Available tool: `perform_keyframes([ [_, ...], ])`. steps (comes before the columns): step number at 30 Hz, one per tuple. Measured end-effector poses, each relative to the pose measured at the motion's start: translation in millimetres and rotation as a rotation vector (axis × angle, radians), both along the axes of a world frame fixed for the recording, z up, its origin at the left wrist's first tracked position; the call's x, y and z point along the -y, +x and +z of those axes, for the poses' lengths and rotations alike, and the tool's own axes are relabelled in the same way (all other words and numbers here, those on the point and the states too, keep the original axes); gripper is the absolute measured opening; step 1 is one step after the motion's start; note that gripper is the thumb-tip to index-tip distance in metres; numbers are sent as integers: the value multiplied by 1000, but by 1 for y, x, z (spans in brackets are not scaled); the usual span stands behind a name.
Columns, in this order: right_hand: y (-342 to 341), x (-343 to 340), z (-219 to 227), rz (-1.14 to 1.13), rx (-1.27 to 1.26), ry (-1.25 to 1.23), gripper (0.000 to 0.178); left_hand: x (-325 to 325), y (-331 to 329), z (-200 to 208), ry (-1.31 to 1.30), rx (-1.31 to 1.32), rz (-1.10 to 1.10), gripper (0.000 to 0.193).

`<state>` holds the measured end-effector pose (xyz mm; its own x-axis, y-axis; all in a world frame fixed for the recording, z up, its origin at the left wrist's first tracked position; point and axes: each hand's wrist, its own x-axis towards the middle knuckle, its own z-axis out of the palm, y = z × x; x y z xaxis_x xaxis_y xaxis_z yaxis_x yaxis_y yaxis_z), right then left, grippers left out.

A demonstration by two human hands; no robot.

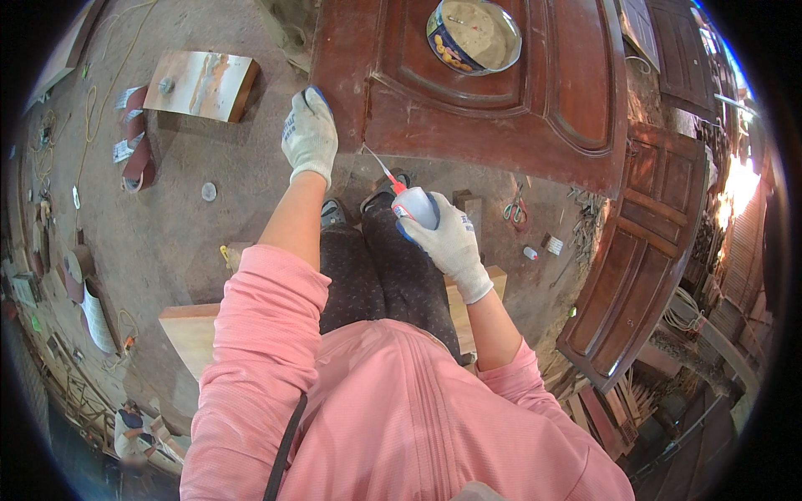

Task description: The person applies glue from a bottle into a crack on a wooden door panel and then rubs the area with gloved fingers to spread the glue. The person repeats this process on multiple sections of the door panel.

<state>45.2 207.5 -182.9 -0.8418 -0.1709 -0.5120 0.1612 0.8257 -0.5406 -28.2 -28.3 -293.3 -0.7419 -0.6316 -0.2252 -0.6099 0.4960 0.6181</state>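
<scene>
My right hand [451, 242], in a white knit glove with blue coating, is closed around a small white glue bottle [415, 208] with a red cap. The bottle's long thin nozzle points up and left, its tip at the near edge of a reddish-brown panelled wooden door [468, 138], by a narrow joint line near its left corner. My left hand [309, 136], gloved alike, is at the door's left edge with its fingers curled; what they hold, if anything, is hidden. On the door stands a round tin [480, 37] of tan powder, with something thin lying in it.
A wooden block [202, 86] and a sanding belt [136, 138] lie on the floor at left. Scissors [516, 209] and a small bottle [530, 252] lie at right, where another panelled door [639, 250] leans. Far lower left is another person [134, 430].
</scene>
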Motion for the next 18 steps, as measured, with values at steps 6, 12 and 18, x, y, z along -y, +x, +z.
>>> perform_keyframes([
  [6,1,-2,4,-32,32,-36,66,1,2,-1,-23,-13,2,50],
  [12,2,-4,-9,-223,-32,-365,64,10,15,-12,-14,-144,28,48],
  [18,-21,13,-10,-139,-200,-506,68,-41,94,58,232,-424,-128,52],
])
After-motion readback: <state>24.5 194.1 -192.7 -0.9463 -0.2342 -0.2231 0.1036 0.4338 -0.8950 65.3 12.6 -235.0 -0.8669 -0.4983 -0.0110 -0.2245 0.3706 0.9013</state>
